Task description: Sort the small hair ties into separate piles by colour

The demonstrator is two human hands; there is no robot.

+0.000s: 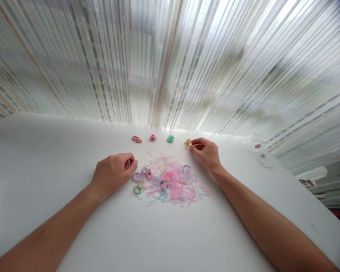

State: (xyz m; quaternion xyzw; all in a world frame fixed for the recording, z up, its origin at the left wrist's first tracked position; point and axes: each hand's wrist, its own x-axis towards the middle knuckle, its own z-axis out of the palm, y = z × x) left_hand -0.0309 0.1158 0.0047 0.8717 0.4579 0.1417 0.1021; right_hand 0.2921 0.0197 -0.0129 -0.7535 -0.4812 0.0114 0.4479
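Note:
My right hand (206, 152) pinches at a small cluster of yellow hair ties (187, 142) at the right end of a row. Along that row lie red hair ties (136, 139), pink hair ties (153, 138) and green hair ties (170, 139). My left hand (115, 170) rests curled on the table, left of a loose pile of thin pastel bands (172, 183). Its fingers are closed, and whether anything is in them is hidden. Close to it, at the pile's left edge, are purple hair ties (137, 176), a yellow hair tie (141, 183) and a green hair tie (137, 189).
The white table (124, 234) meets a striped, translucent curtain (147, 75) at its back edge. Clear round plastic pieces (264, 160) lie at the far right. Beyond the table's right edge stands a grey-green object (331, 189), only partly seen.

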